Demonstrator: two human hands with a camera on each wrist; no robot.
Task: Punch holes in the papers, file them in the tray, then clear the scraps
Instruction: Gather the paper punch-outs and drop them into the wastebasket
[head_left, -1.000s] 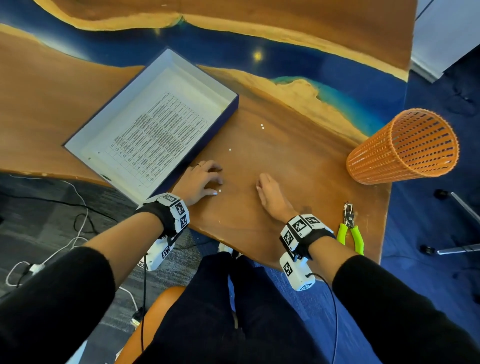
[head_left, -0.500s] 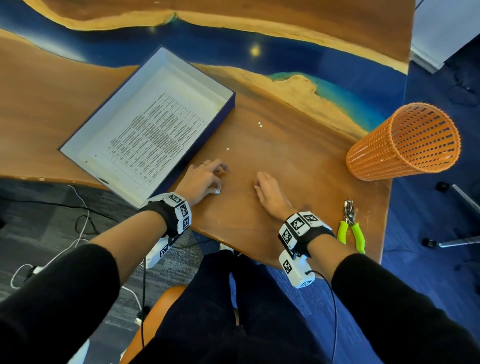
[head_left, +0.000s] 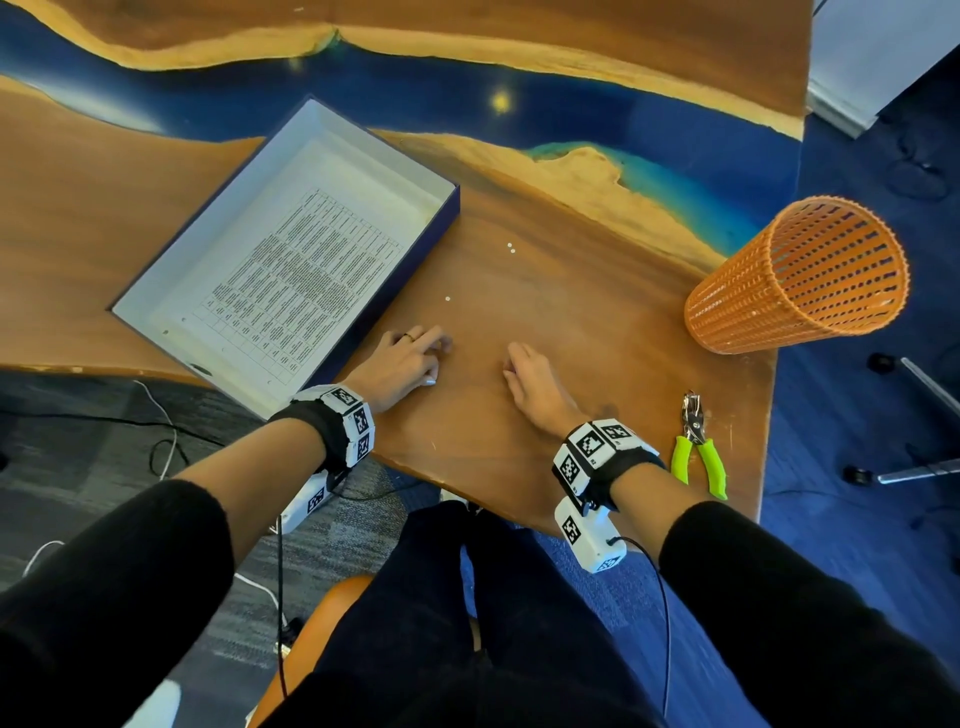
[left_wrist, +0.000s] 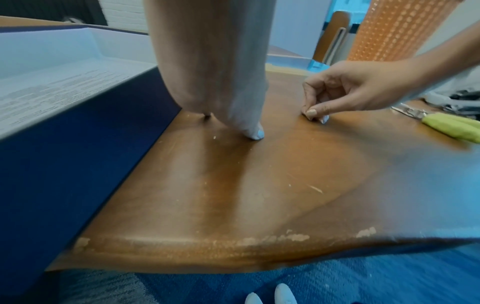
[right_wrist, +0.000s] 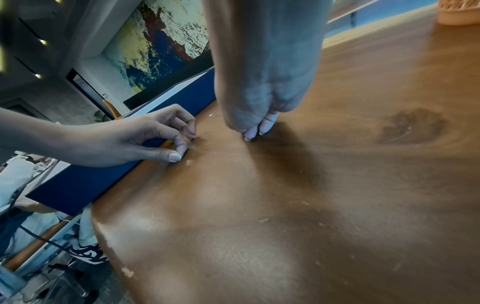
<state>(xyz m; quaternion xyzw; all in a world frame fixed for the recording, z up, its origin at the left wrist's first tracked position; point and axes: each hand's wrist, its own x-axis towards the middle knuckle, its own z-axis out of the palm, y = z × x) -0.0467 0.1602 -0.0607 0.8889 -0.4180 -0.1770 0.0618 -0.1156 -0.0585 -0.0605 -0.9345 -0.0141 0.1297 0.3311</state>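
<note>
A blue tray (head_left: 451, 218) with white walls holds a printed sheet (head_left: 291, 270) at the table's left. Loose white paper scraps (head_left: 510, 247) dot the wood, one (head_left: 448, 299) just beyond my left hand. My left hand (head_left: 435, 358) sits beside the tray with fingers curled and tips on the table; a scrap (right_wrist: 189, 162) lies right by its thumb, not held. My right hand (head_left: 511, 368) is a little to the right. Its thumb and forefinger (left_wrist: 313, 115) pinch together on the wood, apparently on a tiny scrap too small to make out.
A green-handled hole punch (head_left: 698, 449) lies right of my right wrist near the table's front edge. An orange mesh basket (head_left: 800, 275) stands at the right corner. The table edge runs just under both wrists; cables lie on the floor at left.
The left hand's fingers have drawn in from a looser spread to a curl beside the tray. The right hand has barely moved.
</note>
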